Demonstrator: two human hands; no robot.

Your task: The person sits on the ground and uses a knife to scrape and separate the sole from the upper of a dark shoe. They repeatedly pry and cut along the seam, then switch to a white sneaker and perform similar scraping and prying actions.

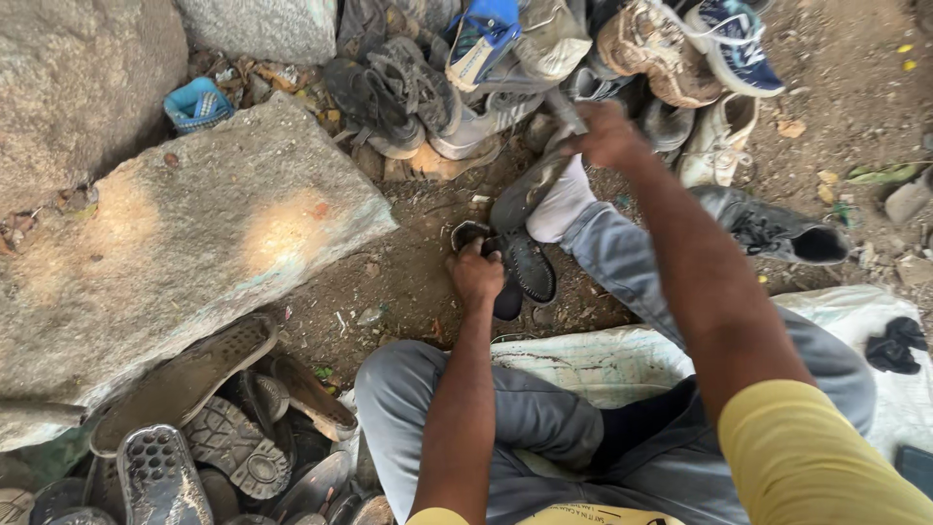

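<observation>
My left hand (475, 275) is closed on a black shoe (513, 265) lying on the dirt in front of my bent knees. My right hand (604, 134) reaches farther out and grips a worn grey shoe (533, 187) by its upper end, near the heap of old shoes. A white-socked foot (564, 202) lies between the two shoes. I sit on a white sack (603, 362) in grey trousers.
A heap of worn sneakers (544, 58) fills the far side. A dark lace-up shoe (773, 231) lies to the right. Large flat stones (185, 233) stand at the left, with loose shoe soles (209, 428) piled below them. A black cloth (896, 345) rests on the sack.
</observation>
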